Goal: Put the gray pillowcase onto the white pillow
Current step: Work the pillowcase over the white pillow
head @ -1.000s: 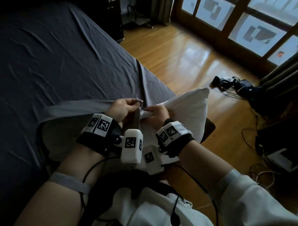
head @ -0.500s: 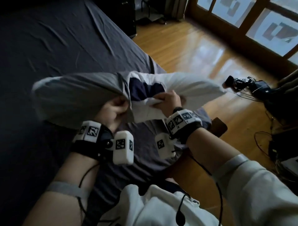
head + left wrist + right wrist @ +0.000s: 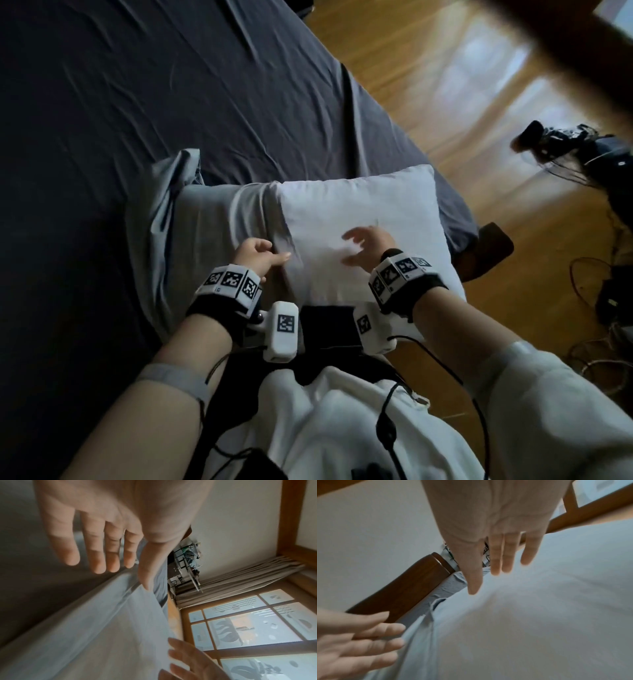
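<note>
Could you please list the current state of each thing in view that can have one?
gray pillowcase: pulled partway on, covering the pillow's left part, bunched at its far end.
white pillow: lying on the bed, right part still bare.
left hand: open, fingers straight at the pillowcase's edge.
right hand: open, spread over the bare pillow.
bed sheet: wrinkled.

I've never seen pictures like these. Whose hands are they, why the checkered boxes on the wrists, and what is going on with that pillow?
No machine here: a person wears three cameras. The head view looks down at both arms; the checkered blocks on the wrists house the other two cameras, each looking along a palm. A plump white pillow lies on the bed's dark gray sheet, its left part inside a light gray fabric pillowcase. The left hand is at the pillowcase's edge, and the right hand is spread above the bare pillow. Both are open, holding nothing.
</note>
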